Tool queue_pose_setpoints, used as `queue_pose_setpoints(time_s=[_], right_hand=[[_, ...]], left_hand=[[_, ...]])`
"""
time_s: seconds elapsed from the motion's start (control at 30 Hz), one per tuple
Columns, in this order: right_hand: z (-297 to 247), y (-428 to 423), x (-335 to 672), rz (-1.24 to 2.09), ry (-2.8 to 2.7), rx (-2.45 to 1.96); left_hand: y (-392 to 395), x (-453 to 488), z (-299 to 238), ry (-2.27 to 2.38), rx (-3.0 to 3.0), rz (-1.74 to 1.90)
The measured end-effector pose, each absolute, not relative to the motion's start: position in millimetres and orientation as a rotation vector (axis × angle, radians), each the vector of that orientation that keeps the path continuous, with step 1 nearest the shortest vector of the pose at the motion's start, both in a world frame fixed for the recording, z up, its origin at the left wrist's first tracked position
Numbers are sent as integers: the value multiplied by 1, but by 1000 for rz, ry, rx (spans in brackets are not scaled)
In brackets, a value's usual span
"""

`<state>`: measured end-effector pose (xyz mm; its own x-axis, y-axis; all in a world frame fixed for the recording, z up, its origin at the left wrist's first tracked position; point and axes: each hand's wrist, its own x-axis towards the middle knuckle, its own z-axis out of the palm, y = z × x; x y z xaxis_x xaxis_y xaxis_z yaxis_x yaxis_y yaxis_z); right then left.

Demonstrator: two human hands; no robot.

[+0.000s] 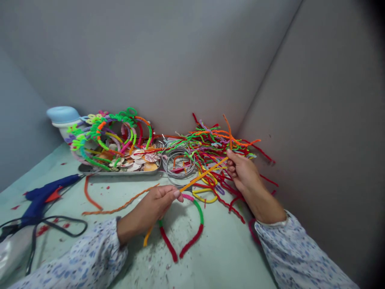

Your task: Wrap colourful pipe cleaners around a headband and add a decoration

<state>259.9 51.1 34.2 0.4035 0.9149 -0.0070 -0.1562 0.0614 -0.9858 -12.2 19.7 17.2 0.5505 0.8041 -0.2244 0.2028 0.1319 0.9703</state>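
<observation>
An orange pipe cleaner (pixel 204 174) runs taut between my two hands, slanting up to the right. My left hand (pixel 161 202) pinches it near the lower end, and a short yellow-orange tail hangs below. My right hand (pixel 242 170) pinches it higher up, its other end sticking upward. Below my left hand, on the table, lies a headband wrapped in red, green and pink (pixel 198 228), its top partly hidden by that hand. Yellow-handled scissors (pixel 206 196) rest just behind the headband. Two loose orange pipe cleaners (pixel 120 209) lie left of my left hand.
A metal tray (pixel 120 172) holds shells and colourful finished headbands (pixel 111 128). Beside it are coiled wire (pixel 177 170) and a heap of pipe cleaners (pixel 207 140). A blue glue gun (pixel 45 196) with its cord lies left, near a blue-lidded container (pixel 63 116). Grey walls (pixel 168 60) enclose the table.
</observation>
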Motion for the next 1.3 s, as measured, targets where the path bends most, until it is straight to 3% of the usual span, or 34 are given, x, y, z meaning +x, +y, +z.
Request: queue_pose_setpoints(time_s=[0.13,0.27,0.57,0.83,1.03,1.3], right_hand=[[38,52,269,856,-891,-1333],[52,41,259,353,-1170,-1359],[39,21,217,345,-2257,-1088],[41,14,210,228,-2406,-1081],[50,16,224,-108,-2366,-1283],[51,9,218,-59,-2407,-1370]], left_hand=[[22,-13,17,892,1374,525],[22,-13,19,872,1348,526],[22,-15,21,831,1291,514],[20,-15,26,763,1300,510],[25,-16,19,789,1247,552],[28,-15,16,829,1281,623]])
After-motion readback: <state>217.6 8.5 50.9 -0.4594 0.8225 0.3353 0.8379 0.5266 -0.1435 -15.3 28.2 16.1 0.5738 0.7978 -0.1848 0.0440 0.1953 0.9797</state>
